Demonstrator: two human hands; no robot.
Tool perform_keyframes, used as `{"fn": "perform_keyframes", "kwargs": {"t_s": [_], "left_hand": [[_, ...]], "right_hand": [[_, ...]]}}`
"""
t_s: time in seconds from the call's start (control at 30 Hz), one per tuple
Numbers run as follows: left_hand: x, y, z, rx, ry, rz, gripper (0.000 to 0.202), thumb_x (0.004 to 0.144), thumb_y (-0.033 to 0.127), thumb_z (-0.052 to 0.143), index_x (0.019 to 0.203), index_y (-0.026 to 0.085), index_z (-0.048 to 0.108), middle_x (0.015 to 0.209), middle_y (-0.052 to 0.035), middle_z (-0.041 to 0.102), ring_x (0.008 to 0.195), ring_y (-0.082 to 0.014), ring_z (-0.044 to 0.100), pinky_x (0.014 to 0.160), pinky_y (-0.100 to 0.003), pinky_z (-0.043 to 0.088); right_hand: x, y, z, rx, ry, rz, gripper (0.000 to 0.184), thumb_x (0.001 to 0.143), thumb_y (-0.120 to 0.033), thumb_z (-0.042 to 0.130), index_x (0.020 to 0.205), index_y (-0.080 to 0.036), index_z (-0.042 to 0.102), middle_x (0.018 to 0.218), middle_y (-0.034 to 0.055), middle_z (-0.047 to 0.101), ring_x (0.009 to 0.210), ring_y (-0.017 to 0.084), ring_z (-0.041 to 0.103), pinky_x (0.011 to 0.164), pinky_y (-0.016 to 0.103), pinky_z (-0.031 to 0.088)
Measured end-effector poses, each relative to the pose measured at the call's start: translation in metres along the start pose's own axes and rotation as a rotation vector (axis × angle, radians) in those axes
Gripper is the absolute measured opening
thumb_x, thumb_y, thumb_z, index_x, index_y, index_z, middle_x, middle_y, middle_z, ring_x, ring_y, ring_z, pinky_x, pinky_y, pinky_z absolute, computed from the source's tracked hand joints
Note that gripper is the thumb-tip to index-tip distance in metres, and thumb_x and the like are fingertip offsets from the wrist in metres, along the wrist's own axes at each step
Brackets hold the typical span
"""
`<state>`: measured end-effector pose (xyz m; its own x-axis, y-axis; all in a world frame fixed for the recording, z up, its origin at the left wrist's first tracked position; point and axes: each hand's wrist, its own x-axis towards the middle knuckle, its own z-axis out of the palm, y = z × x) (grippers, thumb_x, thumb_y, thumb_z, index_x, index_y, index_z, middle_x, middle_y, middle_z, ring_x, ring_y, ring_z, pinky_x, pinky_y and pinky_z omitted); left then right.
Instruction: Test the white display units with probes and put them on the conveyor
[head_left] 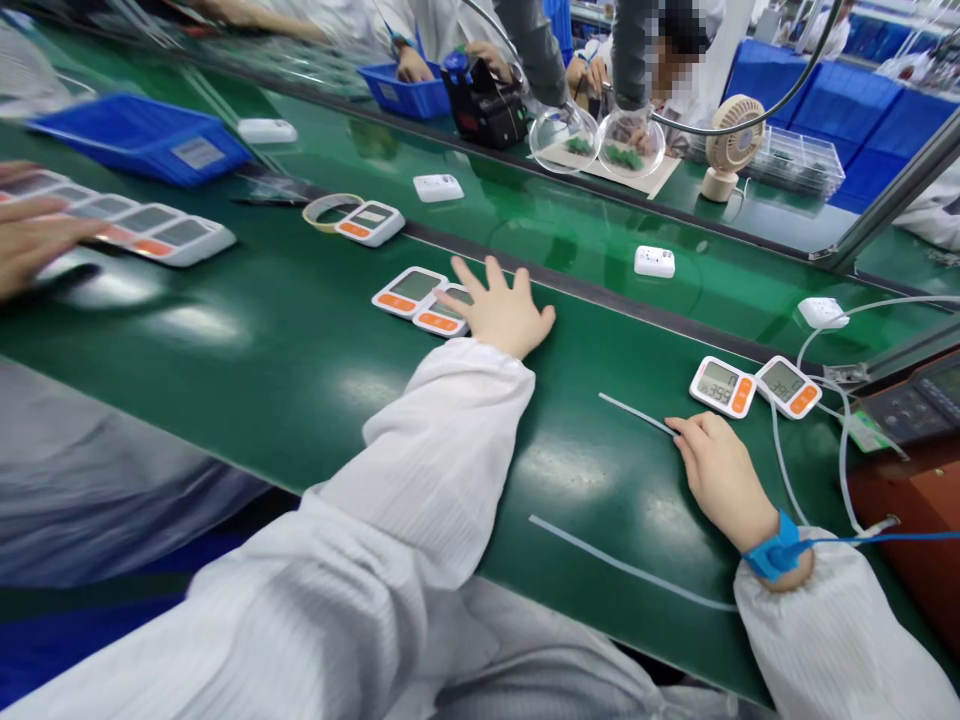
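My left hand (501,310) lies flat on the green belt with fingers spread, its fingertips over the nearer of two white and orange display units (418,300). My right hand (720,475) is closed in a pinch on the end of a thin white tube (636,412) lying on the belt. A blue wrist strap (776,550) with a blue cord circles that wrist. Two more display units (754,386) with lit digits sit just beyond my right hand, white tubes running from them.
Another person's hand (30,240) at the left rests by a row of several units (142,230). Blue trays (142,135), a lone unit (370,222) by a tape ring, white boxes (654,261), a small fan (731,145) and people lie beyond. A brown device (911,470) stands right.
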<state>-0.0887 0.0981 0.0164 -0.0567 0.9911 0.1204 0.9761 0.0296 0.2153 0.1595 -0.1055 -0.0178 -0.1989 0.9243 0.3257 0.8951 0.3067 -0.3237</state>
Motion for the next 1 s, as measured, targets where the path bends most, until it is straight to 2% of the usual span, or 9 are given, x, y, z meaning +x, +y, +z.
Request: {"fn": "perform_keyframes", "kwargs": {"t_s": [0.17,0.3,0.43,0.57,0.67,0.73,0.83,0.9,1.0], "left_hand": [[0.006,-0.003,0.002,0.052,-0.155,-0.059,0.066,0.096,0.056,0.034,0.146,0.016,0.049,0.163,-0.0217,0.028,0.147,-0.0598,0.009,0.104,-0.085,0.019],[-0.024,0.026,-0.001,0.090,-0.134,0.204,0.058,0.097,0.046,0.041,0.144,0.015,0.050,0.165,-0.0208,0.022,0.144,-0.0547,0.024,0.107,-0.074,0.030],[-0.048,0.048,0.001,0.044,-0.088,0.478,0.058,0.095,0.041,0.052,0.148,0.018,0.047,0.165,-0.0188,0.022,0.141,-0.0476,0.031,0.108,-0.064,0.036],[-0.043,0.048,0.012,-0.134,-0.161,0.571,0.058,0.095,0.037,0.055,0.151,0.022,0.045,0.152,-0.0182,0.043,0.133,-0.0421,0.042,0.109,-0.061,0.037],[-0.043,0.052,0.013,-0.501,-0.225,0.557,0.059,0.089,0.035,0.063,0.144,0.017,0.052,0.131,-0.0174,0.057,0.121,-0.0342,0.052,0.109,-0.052,0.041],[-0.055,0.061,0.011,-0.945,-0.380,0.431,0.057,0.091,0.045,0.060,0.141,0.020,0.052,0.120,-0.0135,0.061,0.105,-0.0274,0.061,0.099,-0.046,0.050],[-0.086,0.078,0.010,-1.618,-0.888,0.085,0.062,0.094,0.065,0.043,0.141,0.025,0.046,0.105,-0.0095,0.064,0.078,-0.0206,0.066,0.074,-0.038,0.057],[-0.107,0.085,0.012,-1.790,-1.167,-0.058,0.065,0.089,0.067,0.052,0.137,0.023,0.049,0.099,-0.0086,0.066,0.073,-0.0194,0.067,0.068,-0.035,0.057],[-0.124,0.087,0.014,-1.802,-1.320,-0.038,0.059,0.078,0.046,0.075,0.128,0.022,0.053,0.099,-0.0076,0.067,0.077,-0.0184,0.068,0.074,-0.035,0.057]], "right_hand": [[0.002,-0.004,-0.002,0.141,0.136,0.118,0.025,0.106,-0.024,0.036,0.105,-0.017,0.060,0.096,0.0103,0.062,0.089,0.025,0.064,0.079,0.038,0.052],[0.002,-0.007,-0.002,0.249,0.151,0.183,0.026,0.104,-0.020,0.035,0.122,-0.017,0.054,0.101,0.0077,0.068,0.076,0.019,0.066,0.072,0.034,0.053],[0.003,-0.010,-0.005,0.284,0.237,0.069,0.046,0.102,-0.012,0.033,0.145,-0.019,0.046,0.111,0.0079,0.066,0.082,0.016,0.064,0.082,0.033,0.054],[0.006,-0.014,-0.014,0.244,0.335,-0.017,0.033,0.105,-0.016,0.045,0.132,-0.023,0.062,0.106,0.0073,0.062,0.094,0.019,0.062,0.081,0.031,0.053],[0.006,-0.018,-0.020,0.220,0.431,-0.011,0.019,0.104,-0.020,0.055,0.118,-0.021,0.068,0.095,0.0052,0.062,0.084,0.018,0.062,0.075,0.031,0.053],[0.006,-0.020,-0.023,0.215,0.501,0.022,0.010,0.101,-0.021,0.060,0.106,-0.020,0.069,0.090,0.0037,0.063,0.076,0.017,0.060,0.069,0.029,0.052],[0.006,-0.023,-0.027,0.194,0.589,0.077,0.007,0.097,-0.023,0.068,0.091,-0.020,0.066,0.080,0.0004,0.060,0.065,0.014,0.055,0.057,0.026,0.046],[0.006,-0.024,-0.028,0.180,0.608,0.095,0.013,0.096,-0.024,0.068,0.085,-0.020,0.063,0.076,-0.0009,0.058,0.063,0.014,0.053,0.056,0.025,0.044],[0.006,-0.023,-0.027,0.190,0.586,0.126,0.014,0.097,-0.024,0.065,0.083,-0.020,0.061,0.078,-0.0002,0.062,0.069,0.015,0.058,0.063,0.026,0.048]]}}
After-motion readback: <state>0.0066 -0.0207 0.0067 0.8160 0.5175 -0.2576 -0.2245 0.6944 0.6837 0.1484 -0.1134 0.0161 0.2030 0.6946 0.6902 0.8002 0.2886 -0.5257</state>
